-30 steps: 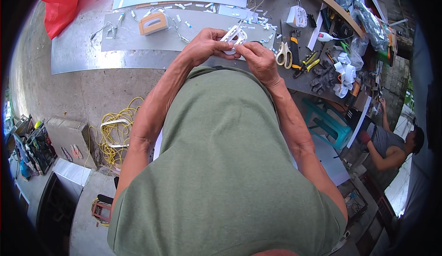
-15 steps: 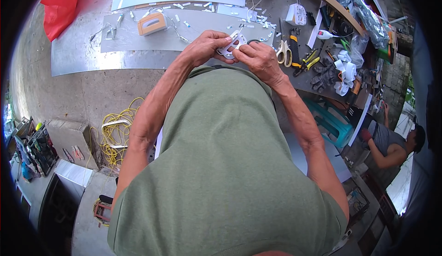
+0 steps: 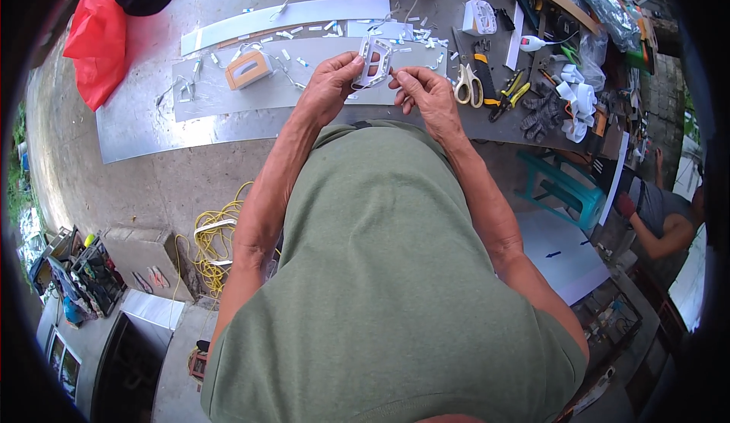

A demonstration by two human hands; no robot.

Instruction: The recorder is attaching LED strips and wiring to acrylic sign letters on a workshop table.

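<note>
My left hand (image 3: 332, 82) pinches the left edge of a small white hollow letter-shaped shell (image 3: 366, 58), raised above the near side of the metal-topped table. Small light modules and thin wire show inside it, and a wire loops off its top. At the shell's right edge is my right hand (image 3: 429, 94), thumb and forefinger together; what lies between them is too small to make out. To the left, a letter shell with a tan outer side (image 3: 249, 69) rests on a grey sheet (image 3: 220, 96). Loose white LED modules (image 3: 302, 62) are scattered around it.
Right of my hands lie cream-handled scissors (image 3: 468, 87), yellow-handled pliers (image 3: 518, 93), dark gloves (image 3: 541, 112) and white strip coils (image 3: 579, 103). A red bag (image 3: 96, 46) sits far left. At right are a teal stool (image 3: 566, 187) and another person (image 3: 660, 214); yellow cord (image 3: 217, 244) lies at lower left.
The white shell now stands more upright and slightly left in my left hand. My right hand has drawn back from its face to its right edge. The whole view has shifted somewhat.
</note>
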